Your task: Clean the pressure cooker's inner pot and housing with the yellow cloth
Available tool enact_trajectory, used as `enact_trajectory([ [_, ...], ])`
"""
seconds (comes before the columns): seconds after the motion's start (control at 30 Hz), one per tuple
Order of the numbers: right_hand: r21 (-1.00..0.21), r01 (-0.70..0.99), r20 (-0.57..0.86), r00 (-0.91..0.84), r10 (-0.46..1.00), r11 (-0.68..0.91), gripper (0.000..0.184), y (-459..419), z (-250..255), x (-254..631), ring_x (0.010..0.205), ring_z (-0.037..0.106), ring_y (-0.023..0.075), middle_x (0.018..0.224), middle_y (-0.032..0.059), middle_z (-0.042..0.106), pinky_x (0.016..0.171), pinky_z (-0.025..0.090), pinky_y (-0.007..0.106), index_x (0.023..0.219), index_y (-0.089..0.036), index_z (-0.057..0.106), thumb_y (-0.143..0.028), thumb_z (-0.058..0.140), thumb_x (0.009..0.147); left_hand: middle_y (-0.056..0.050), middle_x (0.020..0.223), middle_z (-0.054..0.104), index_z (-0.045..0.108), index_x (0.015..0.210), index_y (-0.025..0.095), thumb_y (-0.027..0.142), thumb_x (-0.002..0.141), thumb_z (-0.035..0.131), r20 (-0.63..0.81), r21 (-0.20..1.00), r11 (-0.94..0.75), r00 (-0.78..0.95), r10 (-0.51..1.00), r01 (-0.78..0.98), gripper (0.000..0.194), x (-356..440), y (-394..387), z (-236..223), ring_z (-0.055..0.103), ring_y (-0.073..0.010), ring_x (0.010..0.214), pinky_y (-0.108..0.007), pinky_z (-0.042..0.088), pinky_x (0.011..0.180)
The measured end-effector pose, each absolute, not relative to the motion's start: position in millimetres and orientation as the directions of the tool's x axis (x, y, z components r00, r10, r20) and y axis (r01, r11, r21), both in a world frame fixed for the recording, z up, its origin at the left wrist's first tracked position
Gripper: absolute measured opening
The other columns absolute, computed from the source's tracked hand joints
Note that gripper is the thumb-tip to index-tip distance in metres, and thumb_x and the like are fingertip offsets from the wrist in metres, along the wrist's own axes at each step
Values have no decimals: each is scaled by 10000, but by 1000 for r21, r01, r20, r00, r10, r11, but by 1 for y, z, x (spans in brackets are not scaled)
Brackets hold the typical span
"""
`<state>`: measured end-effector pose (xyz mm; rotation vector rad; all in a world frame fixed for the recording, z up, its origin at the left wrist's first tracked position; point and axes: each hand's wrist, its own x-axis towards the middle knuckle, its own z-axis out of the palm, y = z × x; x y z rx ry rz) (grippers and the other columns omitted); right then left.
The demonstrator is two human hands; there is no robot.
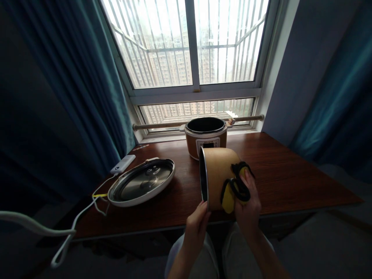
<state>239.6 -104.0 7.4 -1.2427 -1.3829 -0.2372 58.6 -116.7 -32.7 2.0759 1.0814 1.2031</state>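
Note:
A golden inner pot (218, 170) with a dark inside lies tipped on its side near the table's front edge, its mouth facing left. The fingers of my left hand (198, 221) pinch its lower rim. Against the pot's outer wall, my right hand (250, 205) is closed on a yellow and black cloth (228, 198); part of the cloth is hidden by the fingers. Just behind the pot stands the rice cooker body (192, 144), lidless, with a control panel on its front. Its lid (145, 198) rests to the left, shiny underside up.
The brown wooden table (279, 170) reaches up to the barred window. A white power strip (123, 164) with a white cord (81, 211) lies at the left edge. Blue curtains (87, 77) hang on both sides. A rail (165, 125) runs behind the cooker.

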Motion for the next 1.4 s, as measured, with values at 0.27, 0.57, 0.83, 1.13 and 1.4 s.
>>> enact_trajectory([
  [0.27,-239,825,839,-90,536,513,407,-101,49,204,1317,276,269,1314,85,488,1048,279,480,1221,-137,484,-181,371,832,-77,1248,559,515,1226,166,178,891,417,486,756,-575,318,814,313,350,55,-117,-28,535,-196,1132,-335,417,997],
  [0.57,-535,732,786,248,567,422,514,-88,35,246,1267,373,233,1332,83,463,1033,325,454,1296,-181,415,-131,420,785,-76,1176,609,551,1181,191,161,875,436,565,587,-674,370,738,448,328,50,-111,-49,537,-197,1133,-386,402,1008],
  [0.83,-571,693,784,302,541,441,453,-93,10,245,1257,387,246,1352,98,435,1011,341,473,1259,-176,461,-158,392,812,-77,1158,621,549,1186,211,164,855,462,548,485,-669,400,734,563,346,48,-105,-52,522,-224,1149,-455,411,982],
  [1.13,-446,808,827,206,523,386,438,-106,13,233,1300,305,293,1355,110,430,995,339,518,1281,-152,428,-259,365,861,-83,1234,569,523,1220,171,189,889,407,475,717,-577,330,815,392,350,61,-118,-20,524,-192,1145,-357,382,1020],
  [1.4,-220,815,828,-135,545,536,433,-93,64,197,1287,339,252,1287,117,509,1045,307,463,1200,-92,495,-121,376,784,-61,1222,580,542,1207,171,197,887,416,472,749,-553,293,832,366,345,54,-117,-30,525,-204,1144,-351,409,1000],
])
